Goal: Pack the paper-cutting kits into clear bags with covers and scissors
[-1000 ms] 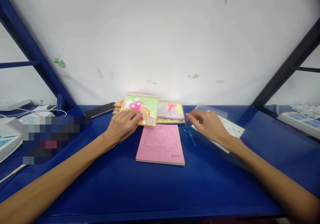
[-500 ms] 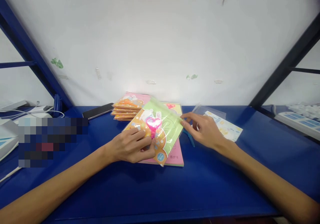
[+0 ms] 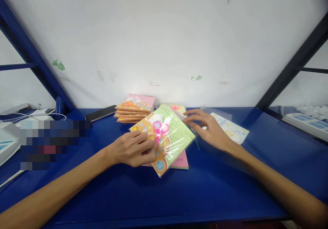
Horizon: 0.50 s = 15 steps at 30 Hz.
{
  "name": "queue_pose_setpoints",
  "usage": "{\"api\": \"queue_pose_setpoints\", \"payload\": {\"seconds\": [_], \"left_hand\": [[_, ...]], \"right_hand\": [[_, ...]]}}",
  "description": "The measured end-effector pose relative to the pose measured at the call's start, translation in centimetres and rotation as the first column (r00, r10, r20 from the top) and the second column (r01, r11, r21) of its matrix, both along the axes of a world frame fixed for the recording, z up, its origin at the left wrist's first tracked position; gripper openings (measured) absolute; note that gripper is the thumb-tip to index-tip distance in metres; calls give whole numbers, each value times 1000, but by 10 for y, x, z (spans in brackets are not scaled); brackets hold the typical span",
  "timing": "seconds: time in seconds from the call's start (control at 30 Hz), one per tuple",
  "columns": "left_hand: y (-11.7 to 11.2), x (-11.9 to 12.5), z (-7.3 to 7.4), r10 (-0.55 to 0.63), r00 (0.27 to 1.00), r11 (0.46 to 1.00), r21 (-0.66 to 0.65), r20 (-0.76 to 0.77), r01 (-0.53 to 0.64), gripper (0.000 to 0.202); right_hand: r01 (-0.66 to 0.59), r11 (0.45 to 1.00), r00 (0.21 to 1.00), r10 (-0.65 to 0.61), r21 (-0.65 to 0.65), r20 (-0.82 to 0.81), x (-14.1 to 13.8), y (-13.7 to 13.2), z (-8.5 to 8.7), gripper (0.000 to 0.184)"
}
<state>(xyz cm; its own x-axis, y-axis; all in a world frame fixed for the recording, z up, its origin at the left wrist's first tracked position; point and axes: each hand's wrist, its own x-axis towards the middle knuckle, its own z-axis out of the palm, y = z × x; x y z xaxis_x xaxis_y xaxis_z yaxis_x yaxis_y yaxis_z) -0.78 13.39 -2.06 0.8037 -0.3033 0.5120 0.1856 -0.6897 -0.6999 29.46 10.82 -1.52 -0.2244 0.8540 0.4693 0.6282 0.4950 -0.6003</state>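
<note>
My left hand is closed on the left side of a clear plastic packet. Inside it are green paper with a line drawing, an orange rabbit-print card and pink scissors. The packet is tilted over a pink paper pad, which it mostly covers. At the packet's upper right edge hovers my right hand, its fingers apart and curved; whether the fingertips touch the plastic I cannot tell. Blue scissors, partly hidden, lie below that hand.
Behind my left hand stands a stack of similar packets beside a dark phone. A printed white card and clear plastic lie at right. White devices with cables sit at far left. A wall closes the back.
The packet has turned clockwise, its lower corner now nearer the front edge. The fingers of my right hand have spread at the packet's edge. My left hand keeps its grip.
</note>
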Motion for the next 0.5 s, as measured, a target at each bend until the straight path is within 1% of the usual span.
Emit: {"api": "queue_pose_setpoints", "payload": {"seconds": [0.03, 0.1, 0.2, 0.27, 0.33, 0.43, 0.5], "left_hand": [[0, 0, 0, 0, 1000, 1000, 0, 2, 0, 8], [-1, -1, 1, 0, 1000, 1000, 3, 13, 0, 10], [0, -2, 1, -2, 999, 1000, 1, 39, 2, 10], [1, -3, 1, 2, 999, 1000, -6, 49, -1, 11], [1, -4, 2, 11, 998, 1000, -10, 60, -11, 14], [3, -4, 2, 35, 995, 999, -7, 94, -34, 18], [6, -4, 0, 99, 986, 995, -24, 137, -96, 20]], "right_hand": [[-43, 996, 998, 40, -76, -42, 0, 1, 1, 22], [-141, 966, 984, 112, -218, -138, 1, 2, 4, 23], [-226, 905, 950, 123, -361, -286, 1, 2, 7, 25], [-257, 869, 935, 114, -422, -335, 1, 2, 9, 26], [-277, 842, 933, 121, -462, -339, 2, 2, 9, 28], [-278, 820, 937, 117, -500, -329, 5, 2, 7, 29], [-276, 814, 932, 98, -511, -348, 7, 3, 5, 26]]}}
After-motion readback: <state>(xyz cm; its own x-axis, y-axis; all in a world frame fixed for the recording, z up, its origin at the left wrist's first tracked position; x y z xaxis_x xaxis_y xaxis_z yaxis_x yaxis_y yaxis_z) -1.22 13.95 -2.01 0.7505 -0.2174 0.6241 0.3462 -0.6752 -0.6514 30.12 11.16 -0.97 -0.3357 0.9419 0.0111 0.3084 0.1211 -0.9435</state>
